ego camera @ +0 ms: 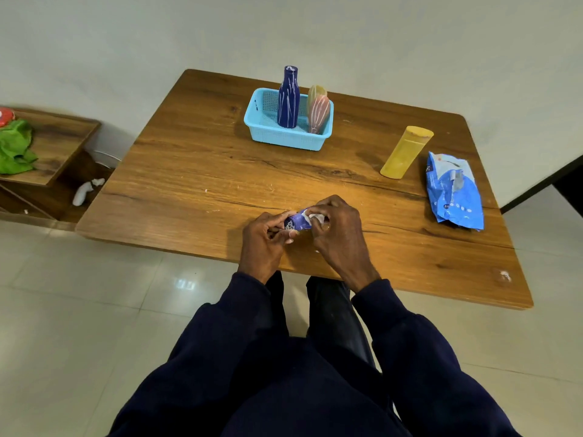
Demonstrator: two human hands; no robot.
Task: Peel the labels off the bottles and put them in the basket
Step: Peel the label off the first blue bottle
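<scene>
Mid-peel: left hand (265, 236) grips small purple bottle (298, 221), right hand (336, 227) pinches its white label (315, 218). Next likely needs pulling label off, then bottle into blue basket (285, 138).

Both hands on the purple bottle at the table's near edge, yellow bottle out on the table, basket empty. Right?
No, the basket isn't empty: the head view shows a dark blue bottle, a yellowish bottle and a pink bottle standing in it. Rest holds: left hand and right hand grip the purple bottle near the table edge, yellow bottle out on the table.
</scene>
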